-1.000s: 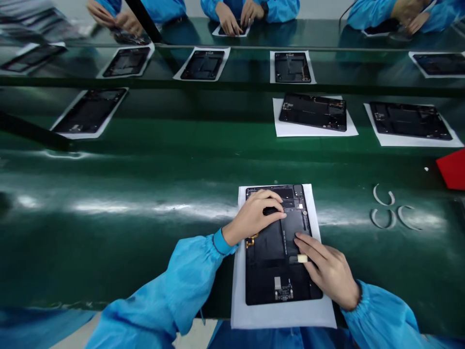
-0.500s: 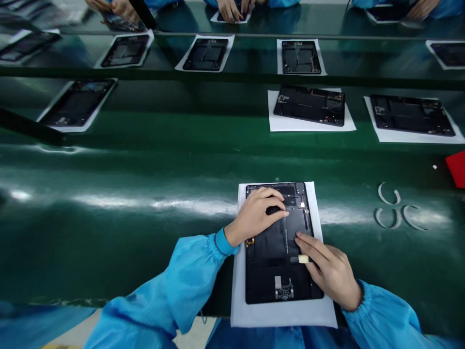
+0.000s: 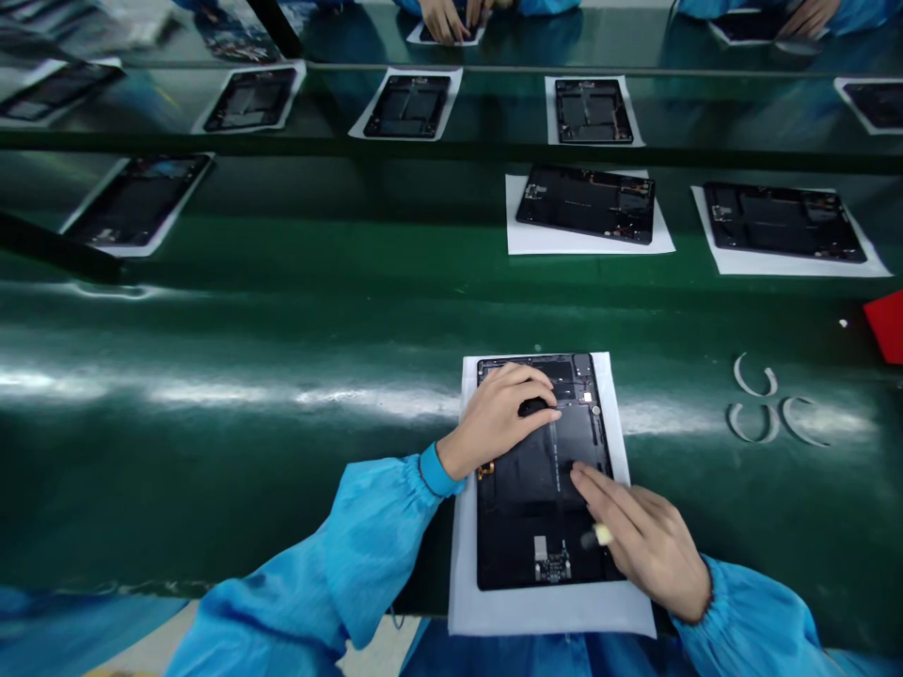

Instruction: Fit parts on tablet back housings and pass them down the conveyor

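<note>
Over the tablet (image 3: 526,484), print (image 3: 556,456) illegible, right grip (image 3: 653,541) pinches a yellow-black piece (image 3: 603,534), left grip (image 3: 498,414) half-curled, contents unclear.

At lower centre, my tablet housing (image 3: 529,498) lies on a paper sheet (image 3: 550,613), curved strips (image 3: 753,440) to its right.

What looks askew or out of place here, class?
Ahead, one dark device shell sits crooked on its white sheet, their edges out of line. To the right, three curled pale strips lie loose on the green bench.
</note>
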The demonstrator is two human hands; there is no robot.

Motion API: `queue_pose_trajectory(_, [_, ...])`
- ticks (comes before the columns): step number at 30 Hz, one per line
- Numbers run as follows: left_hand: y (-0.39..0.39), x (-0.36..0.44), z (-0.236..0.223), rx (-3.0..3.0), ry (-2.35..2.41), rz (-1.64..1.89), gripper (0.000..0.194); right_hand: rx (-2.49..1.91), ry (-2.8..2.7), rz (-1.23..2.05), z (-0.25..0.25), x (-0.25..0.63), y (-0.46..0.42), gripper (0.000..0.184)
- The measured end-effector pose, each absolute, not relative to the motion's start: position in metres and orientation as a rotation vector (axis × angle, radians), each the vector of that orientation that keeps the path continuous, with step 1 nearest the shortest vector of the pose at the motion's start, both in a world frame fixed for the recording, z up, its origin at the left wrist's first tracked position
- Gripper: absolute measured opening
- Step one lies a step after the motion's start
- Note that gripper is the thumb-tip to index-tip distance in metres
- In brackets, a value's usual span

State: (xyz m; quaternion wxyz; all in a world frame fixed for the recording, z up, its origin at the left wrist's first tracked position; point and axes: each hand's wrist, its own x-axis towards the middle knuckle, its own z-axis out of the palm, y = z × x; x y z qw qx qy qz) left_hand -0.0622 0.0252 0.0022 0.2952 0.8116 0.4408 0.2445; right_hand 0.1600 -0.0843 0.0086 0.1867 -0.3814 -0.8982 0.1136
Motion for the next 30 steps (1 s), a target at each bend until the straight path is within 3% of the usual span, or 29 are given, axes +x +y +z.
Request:
queue_pose_trajectory(5, [0.024, -0.058, 0.003, 2.126, 1.18, 0.651, 0.04, -0.988, -2.748, 0.278, 0.017, 0.158, -0.079, 0.055])
queue_pose_trajectory(12, [-0.005, -0.072, 0.014, 1.65, 1.442, 1.079, 0.033, -1.19, -2.674, 0.223, 0.014, 0.142, -0.025, 0.043])
queue_pose_trajectory(22, [-0.152, -0.115, 0.031, 0.38, 1.303, 0.746, 0.072, -1.205, -2.321, 0.382, -0.01, 0.144, -0.029, 0.039])
queue_pose_trajectory(26, [-0.141, -0.101, 0.038, 0.308, 1.225, 0.747, 0.061, -1.203, -2.31, 0.387, -0.014, 0.143, -0.027, 0.039])
queue_pose_trajectory(30, [-0.131, -0.08, 0.033, 0.659, 1.392, 0.804, 0.05, -1.158, -2.193, 0.391, -0.003, 0.147, -0.032, 0.042])
